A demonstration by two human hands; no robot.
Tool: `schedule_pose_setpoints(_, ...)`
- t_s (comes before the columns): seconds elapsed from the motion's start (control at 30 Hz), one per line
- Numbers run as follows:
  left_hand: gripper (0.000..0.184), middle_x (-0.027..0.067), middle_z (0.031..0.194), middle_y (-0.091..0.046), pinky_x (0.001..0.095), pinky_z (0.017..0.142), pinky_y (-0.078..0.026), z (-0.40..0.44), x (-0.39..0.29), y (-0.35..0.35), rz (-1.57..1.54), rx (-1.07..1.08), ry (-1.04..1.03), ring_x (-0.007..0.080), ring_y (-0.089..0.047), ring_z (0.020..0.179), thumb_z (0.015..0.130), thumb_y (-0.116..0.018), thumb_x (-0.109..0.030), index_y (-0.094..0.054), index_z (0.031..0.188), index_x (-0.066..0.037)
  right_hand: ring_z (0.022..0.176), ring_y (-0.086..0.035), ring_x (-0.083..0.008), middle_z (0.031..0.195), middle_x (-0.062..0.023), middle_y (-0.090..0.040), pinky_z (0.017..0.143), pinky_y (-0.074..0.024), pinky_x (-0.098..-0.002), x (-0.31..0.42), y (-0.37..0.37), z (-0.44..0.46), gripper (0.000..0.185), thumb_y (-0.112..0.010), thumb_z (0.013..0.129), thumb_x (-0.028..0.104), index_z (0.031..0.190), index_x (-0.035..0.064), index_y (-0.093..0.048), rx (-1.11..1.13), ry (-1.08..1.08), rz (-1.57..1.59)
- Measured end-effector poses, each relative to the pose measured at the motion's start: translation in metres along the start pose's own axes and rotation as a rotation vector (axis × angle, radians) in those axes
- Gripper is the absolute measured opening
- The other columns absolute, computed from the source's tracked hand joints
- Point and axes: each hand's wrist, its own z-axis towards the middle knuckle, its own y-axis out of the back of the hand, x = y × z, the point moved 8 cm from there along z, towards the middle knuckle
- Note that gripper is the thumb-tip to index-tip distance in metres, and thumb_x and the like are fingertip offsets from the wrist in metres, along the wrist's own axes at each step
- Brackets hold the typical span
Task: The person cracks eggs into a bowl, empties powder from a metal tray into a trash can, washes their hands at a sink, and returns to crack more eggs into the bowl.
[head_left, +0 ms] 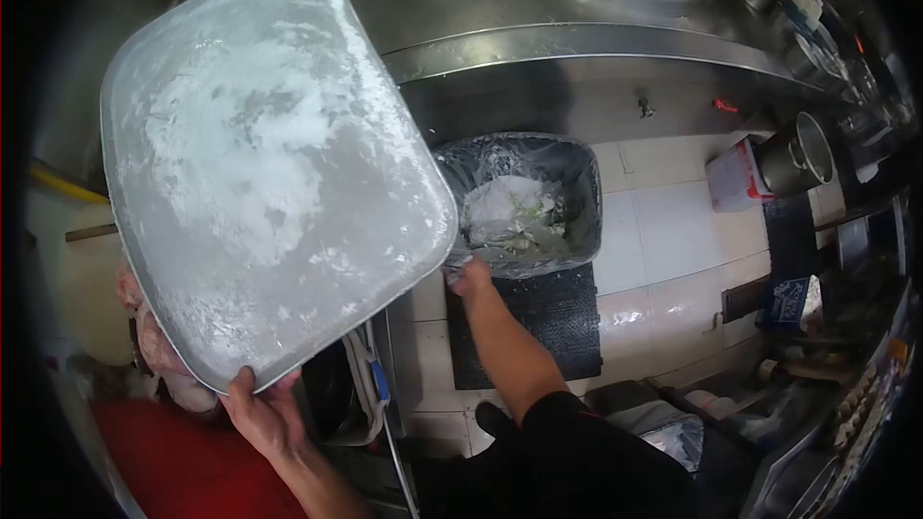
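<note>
A large metal tray (385,221) with rounded corners is held up tilted at the left, its inside streaked with white powder. My left hand (264,413) grips its lower rim, thumb over the edge. Past the tray's right corner, a bin lined with a dark plastic bag (586,255) stands on the floor. Inside it lie white powder (505,200) and some greenish scraps. My right hand (470,277) is closed at the near left edge of the bin, beside the bag. Something pale shows at its fingers, too small to make out.
Behind the bin runs a steel counter (596,38). A black mat (524,327) lies on the tiled floor. To the right are a metal pot (808,149), a white-and-red container (738,178) and a blue box (788,303). Raw meat (159,346) shows beneath the tray.
</note>
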Motion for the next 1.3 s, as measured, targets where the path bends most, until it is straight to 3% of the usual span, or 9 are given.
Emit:
schedule_pose_setpoints(0.13, 0.065, 0.0227, 0.133, -0.046, 0.0381, 0.059, -0.066, 0.005, -0.004, 0.007, 0.001, -0.017, 0.029, 0.0331, -0.063, 0.100, 0.084, -0.049, -0.005, -0.031, 0.146, -0.002, 0.113, -0.059, -0.0355, 0.124, -0.0131, -0.061, 0.089, -0.0535, -0.0449, 0.110, 0.050, -0.066, 0.055, -0.067, 0.091, 0.033, 0.136, 0.0092, -0.048, -0.264, 0.106, -0.192)
schedule_pose_setpoints(0.37, 0.057, 0.0180, 0.128, -0.050, 0.0374, 0.057, -0.065, -0.018, -0.013, 0.019, 0.050, 0.023, 0.082, 0.0325, -0.064, 0.099, 0.085, -0.049, -0.006, -0.038, 0.141, -0.005, 0.076, -0.065, -0.0332, 0.078, -0.0132, -0.062, 0.059, -0.0539, -0.0411, 0.280, 0.153, -0.069, 0.040, -0.054, 0.098, 0.033, 0.109, -0.0063, -0.054, -0.406, 0.378, -0.867)
schedule_pose_setpoints(0.6, 0.057, 0.0179, 0.129, -0.050, 0.0385, 0.062, -0.064, -0.029, 0.004, 0.019, 0.052, 0.122, 0.136, 0.0329, -0.062, 0.102, 0.087, -0.050, -0.009, -0.037, 0.142, -0.003, 0.129, -0.040, -0.0503, 0.140, -0.0397, -0.037, 0.104, -0.0358, -0.0540, 0.274, 0.155, -0.183, 0.075, -0.060, 0.094, 0.031, 0.144, -0.0143, -0.026, -0.919, 1.169, -1.510)
schedule_pose_setpoints(0.7, 0.059, 0.0183, 0.132, -0.049, 0.0398, 0.068, -0.062, -0.028, 0.022, 0.040, 0.049, 0.071, 0.164, 0.0348, -0.059, 0.110, 0.087, -0.051, -0.011, -0.036, 0.144, -0.003, 0.109, -0.059, -0.0426, 0.121, -0.0264, -0.061, 0.093, -0.0483, -0.0475, 0.197, 0.211, -0.172, 0.067, -0.053, 0.096, 0.049, 0.125, -0.0116, -0.051, -0.855, 0.525, -0.606)
schedule_pose_setpoints(0.73, 0.061, 0.0186, 0.134, -0.049, 0.0397, 0.070, -0.060, -0.027, 0.027, 0.036, 0.035, 0.085, 0.163, 0.0352, -0.057, 0.113, 0.087, -0.052, -0.013, -0.036, 0.145, -0.004, 0.096, -0.063, -0.0309, 0.114, -0.0218, -0.064, 0.082, -0.0532, -0.0452, 0.158, 0.228, -0.132, 0.056, -0.064, 0.091, 0.034, 0.128, -0.0073, -0.053, -0.775, 0.642, -0.137)
schedule_pose_setpoints(0.87, 0.058, 0.0215, 0.137, -0.048, 0.0488, 0.081, -0.055, -0.021, 0.042, 0.037, -0.038, 0.220, 0.156, 0.0391, -0.053, 0.119, 0.087, -0.053, -0.010, -0.040, 0.143, -0.004, 0.113, -0.063, -0.0366, 0.126, -0.0148, -0.059, 0.092, -0.0551, -0.0550, 0.103, 0.133, -0.127, 0.045, -0.052, 0.098, 0.024, 0.139, 0.0066, -0.046, -0.517, 0.280, 0.432)
schedule_pose_setpoints(1.0, 0.055, 0.0273, 0.138, -0.046, 0.0655, 0.084, -0.052, -0.051, 0.032, 0.006, -0.141, 0.292, 0.185, 0.0473, -0.047, 0.121, 0.085, -0.048, 0.005, -0.043, 0.140, -0.002, 0.127, -0.051, -0.0287, 0.129, -0.0100, -0.059, 0.099, -0.0489, -0.0534, 0.098, 0.113, -0.128, 0.040, -0.047, 0.101, 0.021, 0.140, 0.0109, -0.046, -0.340, 0.083, 0.284)
schedule_pose_setpoints(1.13, 0.060, 0.0164, 0.133, -0.051, 0.0365, 0.065, -0.061, -0.047, 0.039, 0.030, 0.091, 0.177, 0.165, 0.0322, -0.059, 0.109, 0.086, -0.052, -0.013, -0.037, 0.144, -0.007, 0.101, -0.066, -0.0324, 0.113, -0.0126, -0.061, 0.077, -0.0573, -0.0535, 0.136, 0.189, -0.172, 0.039, -0.059, 0.091, 0.019, 0.127, 0.0089, -0.046, -0.734, 0.303, 0.131)
schedule_pose_setpoints(1.3, 0.058, 0.0223, 0.130, -0.051, 0.0411, 0.053, -0.066, -0.088, 0.026, -0.006, 0.016, 0.272, 0.204, 0.0372, -0.066, 0.099, 0.086, -0.043, -0.001, -0.035, 0.143, -0.006, 0.078, -0.063, -0.0319, 0.104, -0.0131, -0.062, 0.064, -0.0560, -0.0455, 0.132, 0.156, -0.170, 0.038, -0.060, 0.093, 0.031, 0.121, 0.0078, -0.051, -0.427, 0.145, -0.068)
